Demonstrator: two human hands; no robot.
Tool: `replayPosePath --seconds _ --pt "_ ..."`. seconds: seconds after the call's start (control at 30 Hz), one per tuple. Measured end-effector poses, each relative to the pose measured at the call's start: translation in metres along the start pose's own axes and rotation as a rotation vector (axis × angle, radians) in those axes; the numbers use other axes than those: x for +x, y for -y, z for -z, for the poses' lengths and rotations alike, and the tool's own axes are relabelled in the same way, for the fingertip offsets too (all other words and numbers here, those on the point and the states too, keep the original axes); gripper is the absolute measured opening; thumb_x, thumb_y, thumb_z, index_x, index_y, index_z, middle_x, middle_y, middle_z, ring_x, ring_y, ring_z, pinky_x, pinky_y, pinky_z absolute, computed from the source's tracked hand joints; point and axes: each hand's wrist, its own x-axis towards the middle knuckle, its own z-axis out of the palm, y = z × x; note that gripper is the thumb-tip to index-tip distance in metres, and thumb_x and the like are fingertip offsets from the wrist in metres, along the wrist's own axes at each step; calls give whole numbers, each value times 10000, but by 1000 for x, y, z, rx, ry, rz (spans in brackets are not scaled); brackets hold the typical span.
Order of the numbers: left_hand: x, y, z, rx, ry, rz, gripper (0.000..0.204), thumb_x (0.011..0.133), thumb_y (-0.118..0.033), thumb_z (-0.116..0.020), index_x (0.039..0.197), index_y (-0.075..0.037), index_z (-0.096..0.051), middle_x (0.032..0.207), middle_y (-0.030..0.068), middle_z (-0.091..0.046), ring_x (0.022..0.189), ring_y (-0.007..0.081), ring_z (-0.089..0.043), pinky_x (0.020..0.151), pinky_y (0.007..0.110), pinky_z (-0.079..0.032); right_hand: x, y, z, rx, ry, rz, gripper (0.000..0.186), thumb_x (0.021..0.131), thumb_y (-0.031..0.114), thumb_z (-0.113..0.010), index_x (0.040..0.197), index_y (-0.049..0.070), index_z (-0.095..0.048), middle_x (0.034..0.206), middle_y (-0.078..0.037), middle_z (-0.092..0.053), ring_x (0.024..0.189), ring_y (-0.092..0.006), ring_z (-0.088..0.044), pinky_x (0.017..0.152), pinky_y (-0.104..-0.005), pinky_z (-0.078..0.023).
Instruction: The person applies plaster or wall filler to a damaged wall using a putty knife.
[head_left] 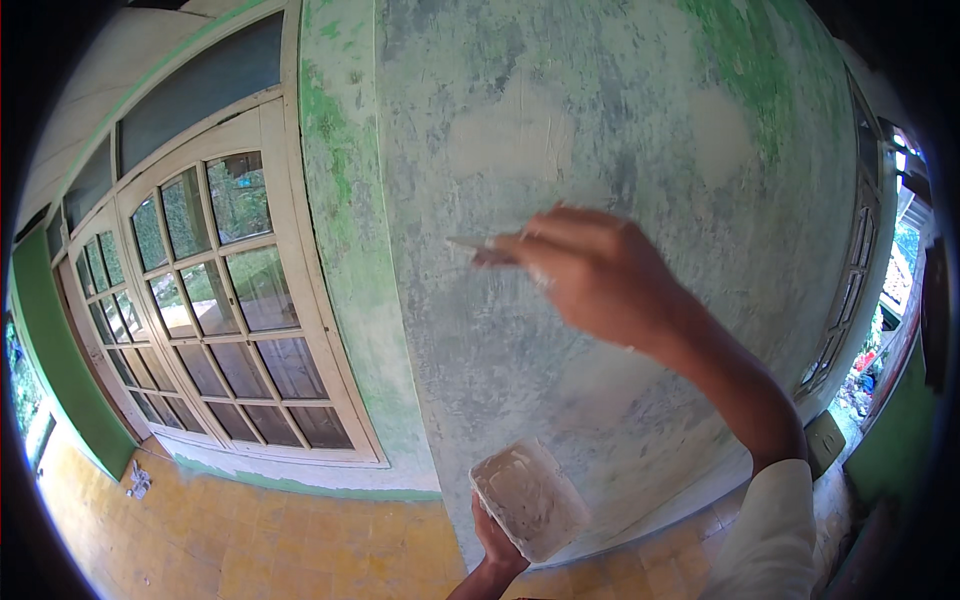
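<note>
My right hand [590, 265] is raised in front of the wall, its fingers closed round a putty knife [470, 243] whose thin blade points left. Motion smears the hand a little, and I cannot tell whether the blade touches the wall. Low in the view, my left hand [495, 535] grips a rectangular tub [530, 498] smeared with whitish putty, tilted so its inside shows. Behind both hands stands the wall [440, 330], patchy grey and green, with smooth pale putty patches [512, 135] in its upper part.
To the left is a cream glass-paned double door [225, 300] beside a green pillar [75, 350]. Yellow tiles cover the floor [260, 540], where a crumpled scrap [138, 480] lies near the pillar. A window [850, 280] sits along the wall's far right.
</note>
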Motion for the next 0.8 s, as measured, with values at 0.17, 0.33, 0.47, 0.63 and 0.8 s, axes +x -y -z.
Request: replayPosePath --seconds 0.17,0.33,0.47,0.63,0.8 --pt "-2 0 2 18 -27 6 776 995 -726 -370 1522 -175 -512 1450 90 -588 1313 353 -590 1097 566 -485 31 -65 38 182 124 -378 211 903 93 -785 1104 31 -778 977 -155 -768 833 -257 -744 745 -408 -592" --pt "1 3 -1 32 -25 17 782 996 -735 -370 1525 -175 -508 1454 88 -586 1311 353 -590 1094 565 -487 66 -124 46 30 15 -373 318 932 110 -763 1248 68 -760 1084 -182 -773 894 -288 -754 817 -447 -597" --pt "3 3 5 29 -55 17 778 999 -733 -368 1523 -175 -509 1455 87 -584 1311 354 -590 1090 564 -491 99 -135 60 -263 -210 -61 380 950 79 -747 1326 53 -698 1193 -143 -759 1054 -269 -739 905 -384 -594" --pt "6 4 10 -18 -26 30 763 1002 -722 -372 1514 -174 -518 1451 93 -588 1309 359 -591 1087 567 -492 96 -114 33 -385 -280 -54 273 949 27 -670 1220 35 -706 1131 -169 -706 1050 -355 -686 938 -450 -554" --pt "8 7 13 9 -59 15 761 1000 -717 -374 1508 -170 -523 1442 101 -594 1303 366 -597 1084 569 -494 38 -92 -23 -588 -170 42 393 961 3 -628 1341 76 -700 1332 -114 -708 1230 -284 -682 1052 -413 -562"
